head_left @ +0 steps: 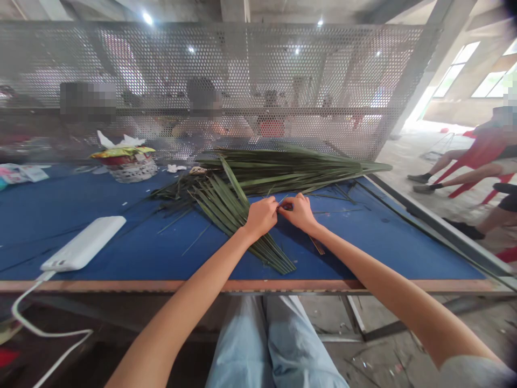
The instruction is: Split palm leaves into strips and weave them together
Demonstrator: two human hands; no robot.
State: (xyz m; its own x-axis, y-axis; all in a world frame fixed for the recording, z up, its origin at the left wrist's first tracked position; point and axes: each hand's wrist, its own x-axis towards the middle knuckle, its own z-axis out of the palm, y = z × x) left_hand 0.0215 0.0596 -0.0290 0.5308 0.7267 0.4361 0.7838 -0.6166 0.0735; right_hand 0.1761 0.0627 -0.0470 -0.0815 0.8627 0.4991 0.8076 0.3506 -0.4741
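Honestly, the bit I'd watch is the fan of green leaves (220,207) on the table under the left wrist: one careless sweep of that arm could drag it toward the front edge. Left hand (262,216) and right hand (299,213) both have fingers curled in, tips nearly meeting just right of the fan; whether they're pinching a sliver of leaf, I can't tell. If they are, tugging too hard could split it. Also, the white power bank (84,243) has its cable (52,335) hanging over the edge, so a snag might yank it down. Surface is a blue tabletop (161,258) with leaf scraps about and a bigger leaf pile (291,170) behind, against a perforated metal screen (242,64). Beyond that, bare concrete room, people on red stools (470,156) off right.
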